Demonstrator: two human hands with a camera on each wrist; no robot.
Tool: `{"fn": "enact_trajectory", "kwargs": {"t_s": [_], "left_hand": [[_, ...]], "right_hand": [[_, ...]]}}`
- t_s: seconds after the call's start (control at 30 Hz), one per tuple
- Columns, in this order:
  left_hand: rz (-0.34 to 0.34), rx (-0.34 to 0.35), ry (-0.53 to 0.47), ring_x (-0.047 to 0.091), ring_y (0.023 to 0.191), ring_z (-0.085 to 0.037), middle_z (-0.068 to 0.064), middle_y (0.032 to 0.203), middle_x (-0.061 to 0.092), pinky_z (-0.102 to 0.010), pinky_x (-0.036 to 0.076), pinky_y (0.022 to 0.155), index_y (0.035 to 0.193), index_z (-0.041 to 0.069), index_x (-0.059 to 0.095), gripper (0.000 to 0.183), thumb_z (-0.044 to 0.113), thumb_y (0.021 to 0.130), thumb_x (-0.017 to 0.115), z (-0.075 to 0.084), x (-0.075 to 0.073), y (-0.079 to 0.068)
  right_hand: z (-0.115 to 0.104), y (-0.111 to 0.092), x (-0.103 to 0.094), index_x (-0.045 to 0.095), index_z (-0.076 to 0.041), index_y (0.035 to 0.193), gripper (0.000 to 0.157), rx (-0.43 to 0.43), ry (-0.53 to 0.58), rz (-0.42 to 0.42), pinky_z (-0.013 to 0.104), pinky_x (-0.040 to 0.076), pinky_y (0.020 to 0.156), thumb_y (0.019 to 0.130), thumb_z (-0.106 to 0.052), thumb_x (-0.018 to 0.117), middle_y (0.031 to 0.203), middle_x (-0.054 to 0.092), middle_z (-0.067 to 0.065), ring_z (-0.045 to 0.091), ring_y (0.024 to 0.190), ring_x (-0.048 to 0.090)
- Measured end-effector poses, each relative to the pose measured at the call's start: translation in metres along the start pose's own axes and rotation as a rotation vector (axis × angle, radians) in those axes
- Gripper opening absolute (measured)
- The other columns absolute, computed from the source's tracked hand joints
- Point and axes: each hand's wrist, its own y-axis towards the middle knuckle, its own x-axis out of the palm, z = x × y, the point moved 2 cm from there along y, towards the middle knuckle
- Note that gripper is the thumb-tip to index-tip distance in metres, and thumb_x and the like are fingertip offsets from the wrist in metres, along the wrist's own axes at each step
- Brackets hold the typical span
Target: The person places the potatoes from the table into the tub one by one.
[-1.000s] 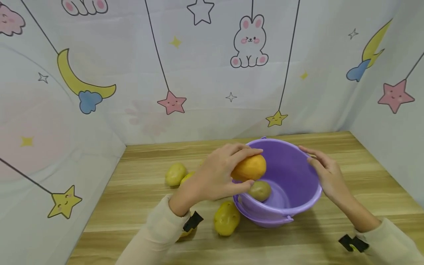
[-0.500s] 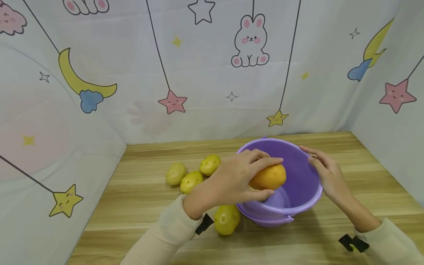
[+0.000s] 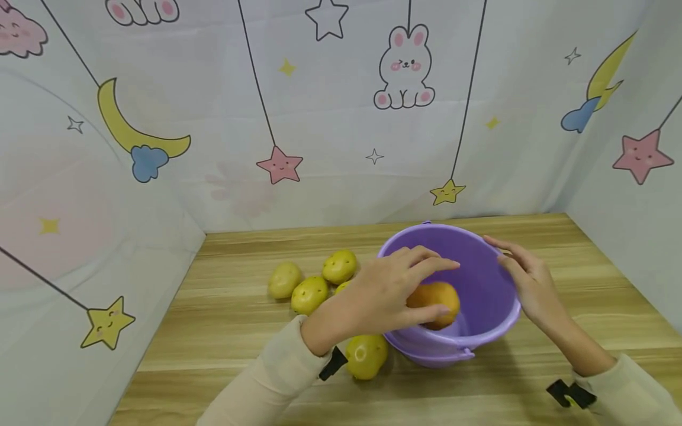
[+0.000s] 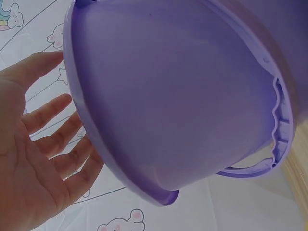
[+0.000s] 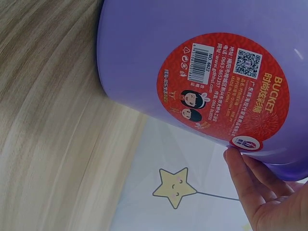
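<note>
A purple bucket (image 3: 482, 290) stands tilted toward me on the table. My right hand (image 3: 533, 290) grips its right rim; in the right wrist view its fingers lie against the outer wall beside a red label (image 5: 226, 91). Over the bucket's left side is my left hand (image 3: 380, 290), fingers and thumb spread apart. Beneath it, inside the bucket, an orange (image 3: 446, 299) shows, blurred and partly covered by the thumb. In the left wrist view the palm (image 4: 33, 163) holds nothing, its fingertips overlapping the rim. The potato seen earlier in the bucket is hidden.
Several yellow-green potatoes lie left of the bucket, among them one at the far left (image 3: 285, 280), one in the middle (image 3: 310, 294) and one at the back (image 3: 340, 266). Another potato (image 3: 366, 357) sits close to the bucket's base. A printed cloth (image 3: 341, 118) hangs behind the table.
My left hand has moved right over the bucket and its fingers have let go of the orange, which is now lower inside. The right hand has stayed on the rim.
</note>
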Motion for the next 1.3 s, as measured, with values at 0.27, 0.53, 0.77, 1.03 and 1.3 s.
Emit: {"fn": "enact_trajectory", "kwargs": {"t_s": [0.27, 0.53, 0.77, 1.03, 1.3], "left_hand": [[0.011, 0.021, -0.077, 0.058, 0.102, -0.01, 0.001, 0.118, 0.062, -0.021, 0.048, 0.081, 0.128, 0.014, 0.064, 0.041, 0.033, 0.092, 0.072, -0.003, -0.002, -0.002], [-0.034, -0.01, -0.038, 0.059, 0.099, -0.01, 0.004, 0.116, 0.064, -0.022, 0.047, 0.078, 0.125, 0.017, 0.067, 0.035, 0.032, 0.094, 0.07, -0.007, -0.002, -0.01], [-0.008, -0.022, -0.118, 0.058, 0.1, -0.011, 0.0, 0.118, 0.062, -0.021, 0.046, 0.082, 0.123, 0.013, 0.067, 0.034, 0.026, 0.093, 0.072, -0.012, -0.003, -0.016], [0.085, -0.04, -0.176, 0.058, 0.11, -0.013, 0.0, 0.121, 0.061, -0.02, 0.044, 0.094, 0.121, 0.01, 0.067, 0.029, 0.018, 0.093, 0.07, -0.021, -0.007, -0.03], [0.124, -0.079, -0.163, 0.059, 0.108, -0.013, -0.001, 0.12, 0.062, -0.022, 0.046, 0.092, 0.119, 0.008, 0.066, 0.026, 0.018, 0.095, 0.069, -0.029, -0.013, -0.044]], "right_hand": [[0.0, 0.002, 0.0, 0.056, -0.001, 0.139, 0.038, 0.0, -0.033, 0.013, 0.027, 0.057, 0.061, 0.106, -0.016, 0.044, 0.104, 0.067, -0.018, 0.009, 0.079, 0.069], [0.003, -0.001, 0.001, 0.056, -0.003, 0.14, 0.037, -0.007, -0.034, 0.009, 0.025, 0.057, 0.063, 0.107, -0.015, 0.045, 0.107, 0.067, -0.02, 0.007, 0.082, 0.069], [0.002, -0.002, 0.002, 0.057, -0.003, 0.139, 0.036, -0.019, -0.014, 0.017, 0.024, 0.056, 0.062, 0.106, -0.014, 0.045, 0.106, 0.068, -0.019, 0.007, 0.081, 0.069], [0.002, 0.0, 0.001, 0.057, -0.003, 0.139, 0.037, -0.012, -0.015, 0.022, 0.025, 0.056, 0.061, 0.106, -0.014, 0.045, 0.104, 0.067, -0.021, 0.007, 0.078, 0.069], [0.002, 0.0, 0.002, 0.058, -0.004, 0.139, 0.036, -0.007, -0.014, 0.02, 0.024, 0.056, 0.061, 0.106, -0.014, 0.046, 0.107, 0.067, -0.023, 0.007, 0.079, 0.069]]}}
